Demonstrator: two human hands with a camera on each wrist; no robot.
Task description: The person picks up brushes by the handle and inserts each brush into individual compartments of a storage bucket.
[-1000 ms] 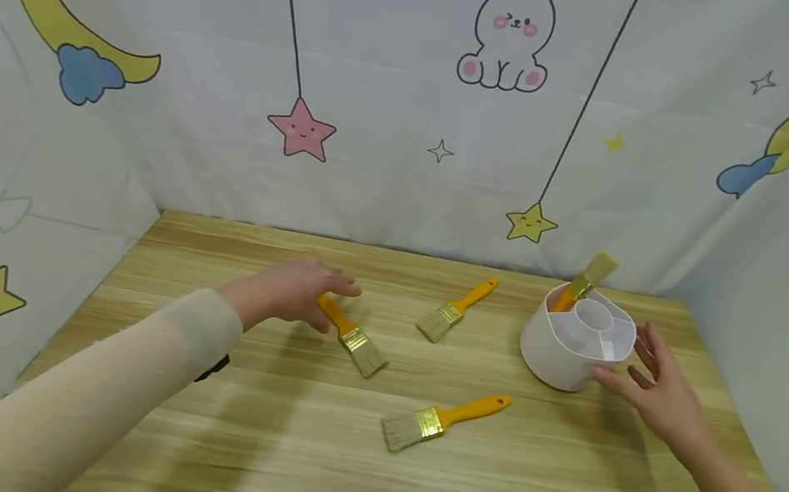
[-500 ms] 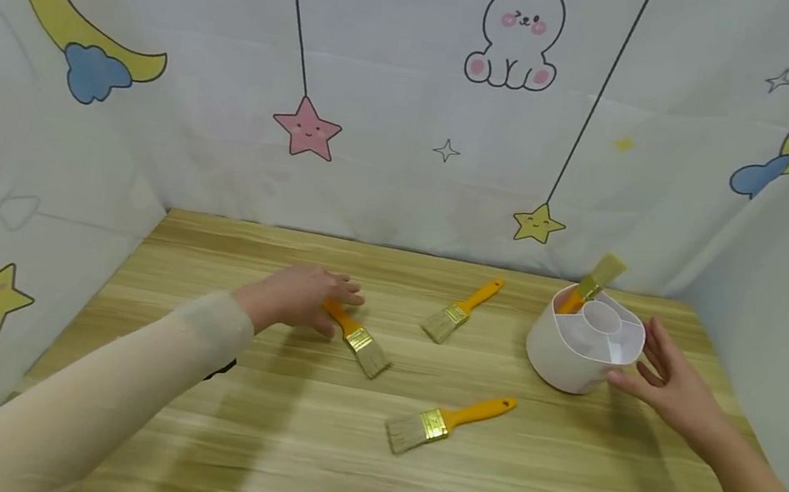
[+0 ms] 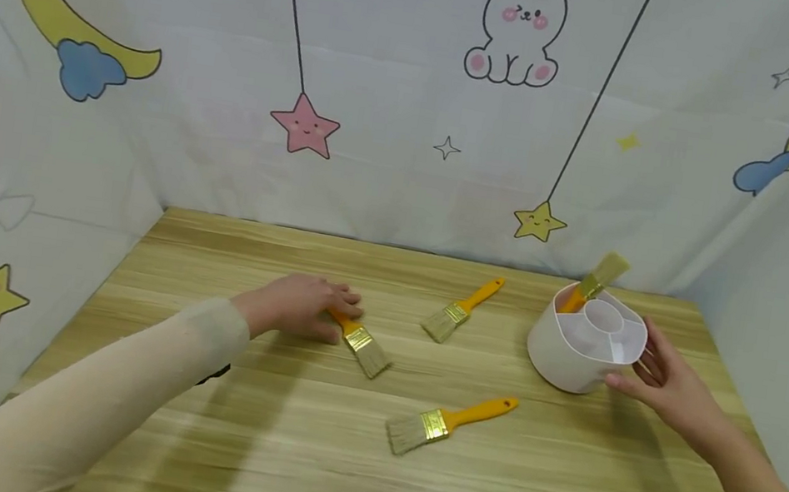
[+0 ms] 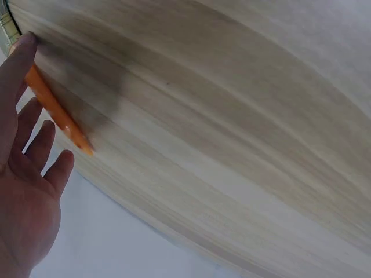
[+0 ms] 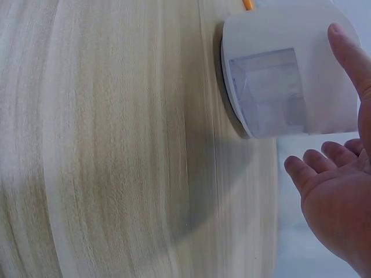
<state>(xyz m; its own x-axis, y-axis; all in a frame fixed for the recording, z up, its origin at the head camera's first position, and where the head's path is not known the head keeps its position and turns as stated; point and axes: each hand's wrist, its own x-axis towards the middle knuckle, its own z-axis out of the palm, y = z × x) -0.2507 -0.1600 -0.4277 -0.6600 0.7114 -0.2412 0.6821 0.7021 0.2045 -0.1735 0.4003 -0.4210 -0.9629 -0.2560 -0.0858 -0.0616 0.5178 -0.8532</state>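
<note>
My left hand (image 3: 303,305) is down at a paintbrush (image 3: 366,351) lying on the wooden table, fingers and thumb about its orange handle (image 4: 52,107). In the left wrist view the thumb tip reaches the handle's end by the metal ferrule. My right hand (image 3: 676,395) holds the right end of a white divided organizer (image 3: 560,358), thumb at its front and fingers toward the back. A clear drawer-like panel (image 5: 269,87) shows on the organizer's side in the right wrist view. One paintbrush (image 3: 595,283) stands tilted in its left rear compartment, bristles up.
Two more orange-handled paintbrushes lie on the table: a smaller paintbrush (image 3: 461,310) toward the back and a wider paintbrush (image 3: 448,423) nearer the front. A white curtain (image 3: 388,186) with cartoon prints rises behind the table and along both sides.
My left hand has lowered and closed in on the paintbrush's handle. My right hand has drawn its fingers closer round the organizer. The view has shifted slightly; the brushes lie as before.
</note>
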